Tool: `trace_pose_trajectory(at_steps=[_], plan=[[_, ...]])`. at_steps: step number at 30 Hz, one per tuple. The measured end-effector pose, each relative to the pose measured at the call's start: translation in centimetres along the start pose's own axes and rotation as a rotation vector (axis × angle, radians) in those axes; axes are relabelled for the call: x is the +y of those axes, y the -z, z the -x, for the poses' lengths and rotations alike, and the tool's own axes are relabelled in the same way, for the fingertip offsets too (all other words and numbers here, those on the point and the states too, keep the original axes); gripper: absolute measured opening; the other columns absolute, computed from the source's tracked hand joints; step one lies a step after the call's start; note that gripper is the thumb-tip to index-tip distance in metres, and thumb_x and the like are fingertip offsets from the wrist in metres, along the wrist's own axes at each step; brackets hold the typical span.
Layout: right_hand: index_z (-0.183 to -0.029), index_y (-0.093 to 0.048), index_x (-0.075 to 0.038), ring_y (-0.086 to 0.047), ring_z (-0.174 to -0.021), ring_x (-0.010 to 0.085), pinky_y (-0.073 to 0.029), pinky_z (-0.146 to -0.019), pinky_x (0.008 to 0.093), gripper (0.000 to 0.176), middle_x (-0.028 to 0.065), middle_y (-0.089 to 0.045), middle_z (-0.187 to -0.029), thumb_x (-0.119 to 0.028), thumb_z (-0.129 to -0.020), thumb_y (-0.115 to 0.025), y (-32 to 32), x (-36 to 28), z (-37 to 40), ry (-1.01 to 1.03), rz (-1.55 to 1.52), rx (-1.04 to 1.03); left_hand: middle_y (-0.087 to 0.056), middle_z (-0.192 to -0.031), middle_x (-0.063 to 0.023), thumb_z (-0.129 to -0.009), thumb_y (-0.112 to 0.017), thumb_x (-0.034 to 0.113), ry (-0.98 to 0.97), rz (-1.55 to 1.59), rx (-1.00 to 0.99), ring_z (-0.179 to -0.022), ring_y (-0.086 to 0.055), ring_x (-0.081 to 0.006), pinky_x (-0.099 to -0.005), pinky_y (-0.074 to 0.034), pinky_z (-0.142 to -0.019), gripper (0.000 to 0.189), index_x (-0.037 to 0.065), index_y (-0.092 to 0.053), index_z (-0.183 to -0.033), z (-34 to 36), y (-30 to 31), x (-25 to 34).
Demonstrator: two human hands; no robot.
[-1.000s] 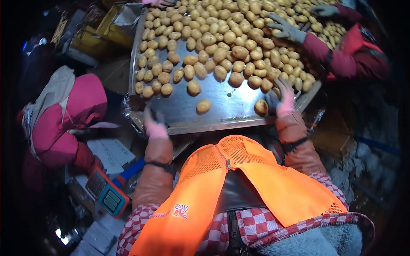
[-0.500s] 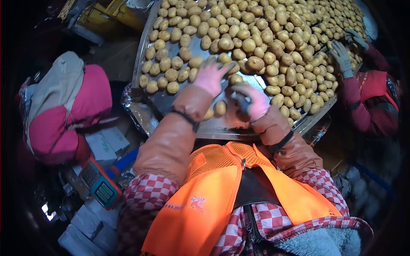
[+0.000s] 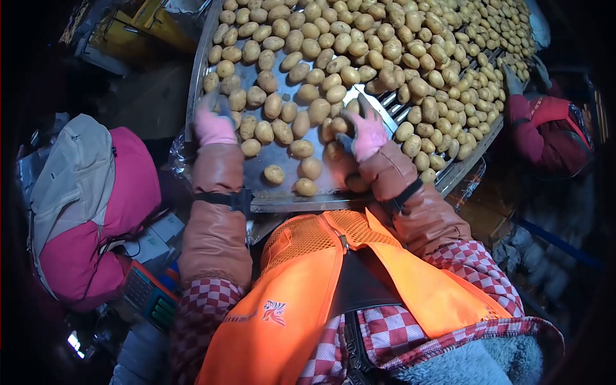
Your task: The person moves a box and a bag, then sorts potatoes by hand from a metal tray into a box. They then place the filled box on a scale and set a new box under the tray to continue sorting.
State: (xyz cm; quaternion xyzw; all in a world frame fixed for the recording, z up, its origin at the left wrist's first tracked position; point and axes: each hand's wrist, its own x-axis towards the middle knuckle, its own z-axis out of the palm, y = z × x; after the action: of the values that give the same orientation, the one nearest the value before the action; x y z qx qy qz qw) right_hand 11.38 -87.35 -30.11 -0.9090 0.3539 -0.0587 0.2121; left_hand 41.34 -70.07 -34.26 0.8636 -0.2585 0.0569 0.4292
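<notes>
Many yellow-brown potatoes (image 3: 319, 111) lie on a metal table (image 3: 282, 200) with a raised rim. My left hand (image 3: 215, 120), in a pink and grey glove, is at the table's left edge beside several potatoes, its fingers partly visible and apart. My right hand (image 3: 366, 128), gloved the same way, is over the front middle with its fingers spread, close to potatoes and a pale strip of metal. Below that hand, a potato (image 3: 356, 183) lies in shadow near the front rim.
A person in pink (image 3: 131, 176) is at the left, near a calculator-like device (image 3: 149, 294) and white boxes. Another person's red-clad body (image 3: 558, 135) is at the right, with gloved hands at the table's far right edge. Yellow containers (image 3: 144, 29) stand upper left.
My left hand has moved left to the table edge. My right hand has shifted slightly left and up. More potatoes now lie spread on the front left of the table.
</notes>
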Motion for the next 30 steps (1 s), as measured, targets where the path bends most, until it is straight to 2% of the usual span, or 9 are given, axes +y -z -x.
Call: trace_pose_trajectory(at_steps=[7,9,12,15,18,20,22,24,30], plan=[[-0.13,-0.058,-0.026,-0.05,-0.122,0.0428,-0.046,-0.102,0.0453,0.064,0.0187,-0.042,-0.146,-0.012,-0.069,-0.074,-2.4,-0.7,5.6,0.227,-0.164,-0.331,-0.061,-0.125,-0.0215,-0.096,-0.056,0.019,0.461,-0.102,0.017,-0.116,-0.06,-0.0323,-0.0365,-0.047,-0.097,0.038,0.011,-0.057,-0.133,-1.3,7.0,-20.5],[-0.13,-0.058,-0.024,-0.055,-0.119,0.0396,-0.047,-0.101,0.0426,0.056,0.0181,-0.044,-0.145,-0.012,-0.077,-0.071,-3.0,-1.9,4.9,0.272,-0.262,-0.401,-0.057,-0.132,-0.0191,-0.094,-0.057,0.017,0.268,-0.38,-0.142,-0.125,-0.052,-0.034,-0.0385,-0.042,-0.105,0.042,0.013,-0.054,-0.136,-1.0,6.3,-25.6],[-0.124,-0.063,-0.018,-0.056,-0.119,0.0356,-0.048,-0.1,0.0413,0.044,0.0151,-0.053,-0.137,-0.011,-0.081,-0.068,-3.4,-3.7,2.7,0.432,-0.487,-0.509,-0.042,-0.147,-0.013,-0.086,-0.065,0.027,0.244,-0.625,-0.53,-0.139,-0.036,-0.034,-0.0441,-0.031,-0.115,0.063,0.025,-0.043,-0.145,-0.5,6.3,-23.6],[-0.111,-0.067,-0.011,-0.06,-0.109,0.0358,-0.051,-0.09,0.0426,0.029,0.0155,-0.065,-0.114,-0.009,-0.082,-0.069,-3.0,-5.3,-2.6,0.53,-0.611,-0.263,-0.036,-0.153,-0.0016,-0.082,-0.066,0.043,0.457,-0.811,-0.698,-0.143,-0.03,-0.0284,-0.051,-0.03,-0.114,0.072,0.031,-0.038,-0.147,-0.4,5.6,-21.6],[-0.126,-0.059,-0.018,-0.051,-0.123,0.0384,-0.043,-0.1,0.0504,0.046,0.0165,-0.056,-0.132,-0.03,-0.083,-0.071,-3.9,-7.5,-9.0,0.276,-0.047,0.152,-0.034,-0.154,0.0037,-0.084,-0.063,0.042,0.575,-0.721,-0.65,-0.145,-0.026,-0.0262,-0.0531,-0.03,-0.113,0.067,0.03,-0.04,-0.145,0.0,5.6,-23.8],[-0.138,-0.05,-0.022,-0.044,-0.13,0.038,-0.03,-0.107,0.0594,0.072,0.0187,-0.039,-0.147,-0.048,-0.076,-0.075,-6.2,-8.7,-11.3,0.047,0.18,-0.039,-0.032,-0.156,0.0029,-0.086,-0.06,0.034,0.495,-0.853,-0.737,-0.145,-0.026,-0.0267,-0.0533,-0.03,-0.113,0.064,0.03,-0.039,-0.147,0.2,6.1,-20.9],[-0.138,-0.049,-0.023,-0.045,-0.128,0.041,-0.031,-0.106,0.0607,0.077,0.0241,-0.043,-0.141,-0.053,-0.073,-0.075,-8.5,-10.6,-10.9,0.158,0.219,-0.037,-0.029,-0.157,0.0038,-0.086,-0.06,0.031,0.326,-0.956,-0.772,-0.145,-0.025,-0.0282,-0.0552,-0.029,-0.113,0.064,0.03,-0.039,-0.147,0.8,6.0,-21.4],[-0.135,-0.051,-0.023,-0.048,-0.122,0.0426,-0.035,-0.102,0.0588,0.071,0.0209,-0.048,-0.135,-0.044,-0.072,-0.076,-6.4,-13.8,-8.1,0.163,0.085,-0.303,-0.027,-0.157,0.0041,-0.086,-0.06,0.031,0.295,-0.946,-0.769,-0.145,-0.025,-0.029,-0.0565,-0.028,-0.113,0.064,0.03,-0.04,-0.147,1.4,5.8,-23.4],[-0.138,-0.046,-0.028,-0.034,-0.13,0.0509,-0.04,-0.101,0.0598,0.072,0.0106,-0.045,-0.143,-0.029,-0.071,-0.073,-9.8,-15.4,-1.1,0.488,-0.089,-0.417,-0.038,-0.151,-0.0038,-0.092,-0.051,0.024,0.32,-0.746,-0.66,-0.141,-0.03,-0.0342,-0.0504,-0.034,-0.113,0.054,0.023,-0.042,-0.145,1.1,6.2,-25.6]])
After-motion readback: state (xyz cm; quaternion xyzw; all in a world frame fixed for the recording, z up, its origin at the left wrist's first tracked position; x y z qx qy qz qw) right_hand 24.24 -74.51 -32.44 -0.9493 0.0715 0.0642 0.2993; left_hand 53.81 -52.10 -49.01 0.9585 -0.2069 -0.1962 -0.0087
